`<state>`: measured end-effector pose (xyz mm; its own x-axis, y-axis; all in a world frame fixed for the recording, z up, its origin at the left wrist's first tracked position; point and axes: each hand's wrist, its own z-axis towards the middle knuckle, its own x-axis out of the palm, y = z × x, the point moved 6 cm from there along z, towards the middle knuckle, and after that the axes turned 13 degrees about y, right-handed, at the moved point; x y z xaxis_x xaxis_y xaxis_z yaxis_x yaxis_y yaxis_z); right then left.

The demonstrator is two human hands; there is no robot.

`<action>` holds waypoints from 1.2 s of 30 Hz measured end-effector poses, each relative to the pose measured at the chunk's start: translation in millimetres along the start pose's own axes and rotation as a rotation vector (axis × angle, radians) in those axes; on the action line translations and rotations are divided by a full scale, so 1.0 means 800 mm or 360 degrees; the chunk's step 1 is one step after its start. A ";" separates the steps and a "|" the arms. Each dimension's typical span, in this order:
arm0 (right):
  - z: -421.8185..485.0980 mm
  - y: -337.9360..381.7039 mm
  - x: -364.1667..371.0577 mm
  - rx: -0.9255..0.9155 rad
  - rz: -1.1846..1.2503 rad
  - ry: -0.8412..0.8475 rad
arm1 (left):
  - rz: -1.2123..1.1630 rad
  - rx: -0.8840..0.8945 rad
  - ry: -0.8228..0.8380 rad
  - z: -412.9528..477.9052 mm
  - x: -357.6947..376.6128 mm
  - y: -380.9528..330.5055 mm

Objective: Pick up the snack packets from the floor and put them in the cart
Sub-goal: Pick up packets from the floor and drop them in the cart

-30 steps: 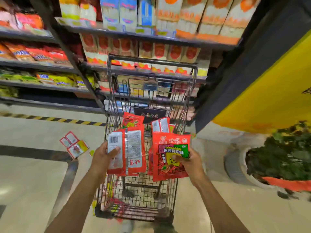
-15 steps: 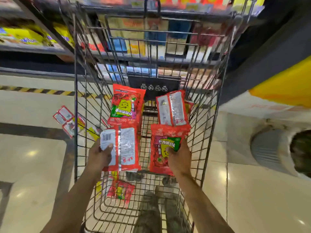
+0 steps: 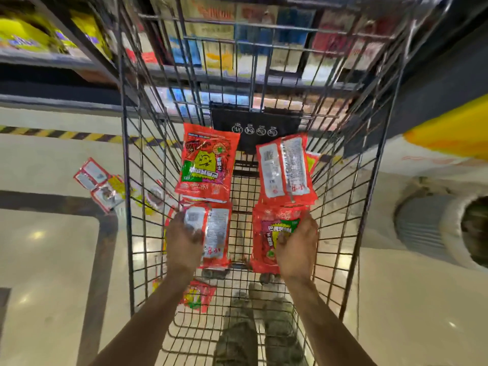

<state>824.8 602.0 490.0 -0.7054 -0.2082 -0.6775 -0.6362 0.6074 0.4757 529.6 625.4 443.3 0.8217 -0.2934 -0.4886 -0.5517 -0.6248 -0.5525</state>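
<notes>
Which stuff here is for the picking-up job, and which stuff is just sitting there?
For the job:
- red snack packet in the left hand
- red snack packet in the right hand
- wire cart
- snack packets on the floor
- packets already in the cart

Just there:
- store shelves
- planter

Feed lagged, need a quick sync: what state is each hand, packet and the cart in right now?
Left hand: gripping left packet, back side up.
Right hand: gripping right packet, front up.
Cart: holds two far packets.
Floor packets: not yet picked up.
</notes>
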 end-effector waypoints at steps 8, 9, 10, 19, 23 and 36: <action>-0.084 0.178 -0.145 -0.0788 -0.0264 -0.0200 | 0.0601 0.0876 -0.0094 -0.150 -0.131 -0.162; -0.101 0.205 -0.168 -0.0842 -0.0279 -0.0263 | 0.0678 0.0974 -0.0151 -0.170 -0.158 -0.182; -0.121 0.233 -0.191 -0.0883 -0.0268 -0.0309 | 0.0740 0.1054 -0.0202 -0.194 -0.184 -0.207; -0.383 0.361 -0.325 -0.1229 -0.0599 -0.0582 | 0.1288 0.1105 -0.0853 -0.481 -0.362 -0.279; -0.506 0.347 -0.336 -0.1278 -0.0838 -0.0692 | 0.1375 0.0966 -0.1061 -0.611 -0.408 -0.230; -0.758 0.325 -0.253 -0.1325 -0.1142 -0.0843 | 0.1395 0.0756 -0.1383 -0.837 -0.553 0.007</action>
<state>612.3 336.9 1091.0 -0.0206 0.1620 -0.9866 -0.9720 -0.2344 -0.0181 259.1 267.6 1108.4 -0.0910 0.1999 -0.9756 -0.9922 -0.1022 0.0717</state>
